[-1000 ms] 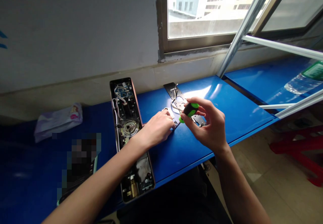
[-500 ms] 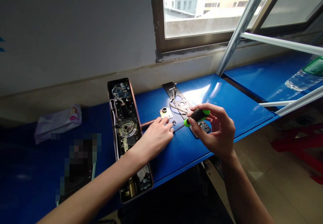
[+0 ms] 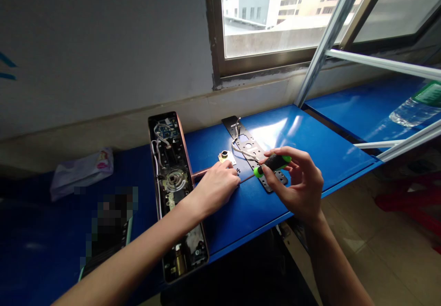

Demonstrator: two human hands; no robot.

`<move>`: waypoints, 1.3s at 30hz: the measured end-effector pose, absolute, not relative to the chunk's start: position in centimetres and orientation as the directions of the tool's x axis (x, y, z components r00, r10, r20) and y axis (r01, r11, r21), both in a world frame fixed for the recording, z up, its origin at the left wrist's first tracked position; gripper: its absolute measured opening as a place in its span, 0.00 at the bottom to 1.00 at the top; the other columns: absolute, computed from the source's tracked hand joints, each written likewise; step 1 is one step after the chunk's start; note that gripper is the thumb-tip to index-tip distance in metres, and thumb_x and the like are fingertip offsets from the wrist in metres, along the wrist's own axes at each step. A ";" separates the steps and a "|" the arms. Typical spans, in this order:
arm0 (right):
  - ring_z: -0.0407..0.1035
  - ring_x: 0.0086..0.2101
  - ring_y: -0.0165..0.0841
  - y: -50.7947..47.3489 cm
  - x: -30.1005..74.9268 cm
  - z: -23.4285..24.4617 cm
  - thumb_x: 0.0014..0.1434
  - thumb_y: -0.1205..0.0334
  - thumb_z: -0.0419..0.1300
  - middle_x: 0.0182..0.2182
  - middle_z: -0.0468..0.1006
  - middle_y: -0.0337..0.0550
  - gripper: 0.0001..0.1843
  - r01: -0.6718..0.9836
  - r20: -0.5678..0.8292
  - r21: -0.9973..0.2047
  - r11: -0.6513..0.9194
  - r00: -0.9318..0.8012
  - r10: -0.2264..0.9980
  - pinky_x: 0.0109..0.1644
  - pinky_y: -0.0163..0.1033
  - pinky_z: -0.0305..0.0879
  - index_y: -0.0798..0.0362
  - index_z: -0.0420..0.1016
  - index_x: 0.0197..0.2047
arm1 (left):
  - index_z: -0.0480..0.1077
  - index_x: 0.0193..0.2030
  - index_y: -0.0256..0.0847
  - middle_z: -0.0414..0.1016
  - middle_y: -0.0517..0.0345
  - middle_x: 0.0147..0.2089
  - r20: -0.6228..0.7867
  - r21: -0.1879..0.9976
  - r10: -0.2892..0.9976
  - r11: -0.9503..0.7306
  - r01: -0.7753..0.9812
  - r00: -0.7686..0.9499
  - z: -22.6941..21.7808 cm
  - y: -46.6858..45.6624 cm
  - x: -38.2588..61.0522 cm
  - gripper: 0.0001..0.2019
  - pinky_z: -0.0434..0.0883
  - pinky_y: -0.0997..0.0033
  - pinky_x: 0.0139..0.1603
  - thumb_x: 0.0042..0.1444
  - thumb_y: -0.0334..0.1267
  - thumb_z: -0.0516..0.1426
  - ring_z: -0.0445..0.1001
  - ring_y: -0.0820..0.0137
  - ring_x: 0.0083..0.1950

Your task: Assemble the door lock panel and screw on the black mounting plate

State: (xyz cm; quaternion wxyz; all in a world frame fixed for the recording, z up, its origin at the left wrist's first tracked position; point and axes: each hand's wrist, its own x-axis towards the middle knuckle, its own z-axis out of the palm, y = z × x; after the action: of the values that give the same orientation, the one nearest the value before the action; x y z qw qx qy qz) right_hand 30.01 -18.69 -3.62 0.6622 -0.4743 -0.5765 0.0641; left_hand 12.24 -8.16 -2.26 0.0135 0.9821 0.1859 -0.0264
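My right hand [image 3: 296, 182] is closed round a short screwdriver [image 3: 272, 164] with a black and green handle, its shaft pointing left and down at the blue table [image 3: 310, 145]. My left hand [image 3: 215, 186] rests on the table with its fingers curled, fingertips by some tiny dark screws [image 3: 237, 171] and a small brass plate [image 3: 226, 157]. Whether it pinches anything is hidden. To its left lies an opened door-lock body [image 3: 174, 182] with wires and a circuit board. A dark metal mounting plate [image 3: 251, 147] lies behind the screwdriver.
A crumpled white bag [image 3: 81, 172] lies at the far left by the wall. A blurred dark object [image 3: 106, 225] sits on the near left. A plastic water bottle [image 3: 413, 108] lies on the right bench behind an open window frame [image 3: 344, 58].
My right hand has shifted right and tilted the screwdriver flatter. My left hand has drawn back toward me, uncovering the small brass plate and the screws.
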 end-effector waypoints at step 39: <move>0.83 0.40 0.38 -15.0 22.5 5.5 0.52 0.75 0.76 0.44 0.86 0.39 0.33 0.379 0.885 -0.425 0.822 -0.016 0.466 0.43 0.48 0.85 0.44 0.80 0.58 | 0.81 0.45 0.39 0.83 0.54 0.42 0.422 0.296 0.629 -0.776 0.557 0.653 1.3 -11.6 1.0 0.09 0.78 0.57 0.51 0.59 0.37 0.71 0.77 0.58 0.52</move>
State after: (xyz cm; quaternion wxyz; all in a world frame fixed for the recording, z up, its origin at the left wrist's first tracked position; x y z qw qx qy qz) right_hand 22.46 -15.02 5.45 0.6356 -0.2967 -0.7119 0.0339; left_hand 0.96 -11.58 1.31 0.0703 0.9063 0.3272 0.2581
